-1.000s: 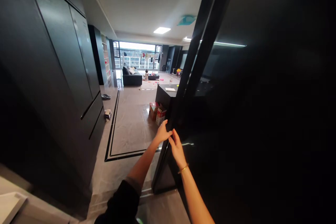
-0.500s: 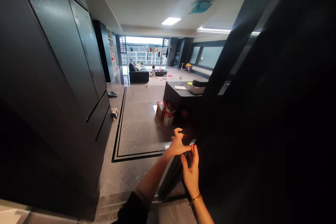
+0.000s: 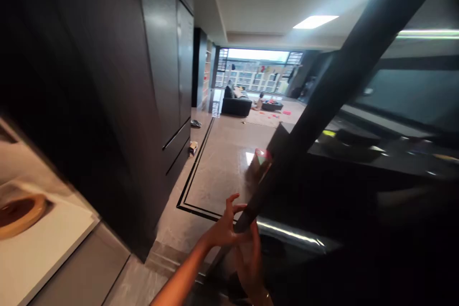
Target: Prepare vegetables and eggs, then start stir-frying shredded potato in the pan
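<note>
A tall dark-framed glass door (image 3: 315, 110) slants across the right half of the view. My left hand (image 3: 227, 227) is at the lower part of its frame, with bent fingers on one side of the edge and the thumb across it. Just below and to the right, my right hand (image 3: 249, 263) has its fingers stretched upward against the same frame; it looks dim and blurred, and part of it is hard to make out. A bracelet circles the right wrist.
A dark cabinet (image 3: 161, 81) rises on the left, beside a pale counter (image 3: 68, 229) bearing a round wooden dish (image 3: 23, 213). Beyond the door are a cardboard box (image 3: 258, 165), a black sofa (image 3: 236, 106) and a small person (image 3: 258, 102) sitting near a low table (image 3: 272, 106).
My view has turned left, bringing the counter in. The door frame now stands further across the room, covering part of the boxes and desk. Both hands have moved lower in view, at the frame's edge.
</note>
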Demonstrator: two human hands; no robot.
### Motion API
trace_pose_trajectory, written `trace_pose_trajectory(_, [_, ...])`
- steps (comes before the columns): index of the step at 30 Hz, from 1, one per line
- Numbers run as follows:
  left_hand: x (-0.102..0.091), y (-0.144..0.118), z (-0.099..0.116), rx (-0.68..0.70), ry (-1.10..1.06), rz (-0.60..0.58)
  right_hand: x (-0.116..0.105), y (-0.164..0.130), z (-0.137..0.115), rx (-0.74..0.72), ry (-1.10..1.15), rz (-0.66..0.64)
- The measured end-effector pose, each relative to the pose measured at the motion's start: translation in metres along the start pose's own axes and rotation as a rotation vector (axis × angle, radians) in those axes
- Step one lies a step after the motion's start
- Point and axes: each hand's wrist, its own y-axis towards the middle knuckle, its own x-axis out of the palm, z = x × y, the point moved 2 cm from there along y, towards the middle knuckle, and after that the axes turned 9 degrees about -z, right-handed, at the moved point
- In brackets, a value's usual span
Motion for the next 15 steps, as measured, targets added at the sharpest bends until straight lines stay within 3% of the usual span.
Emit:
trace_pose_trajectory(7, [-0.026, -0.076, 0.028, 0.028, 0.201, 0.501, 0.046, 0.014, -0.02, -0.105, 0.113, -0.319])
trace_pose_trajectory(11, [-0.033, -0.088, 0.035, 0.016, 0.219, 0.599, 0.073, 0.025, -0.028, -0.185, 0.19, -0.407])
trace_pose_trajectory(15, [-0.055, -0.09, 0.037, 0.057, 0.235, 0.732, 0.102, 0.04, -0.043, -0.212, 0.323, -0.486])
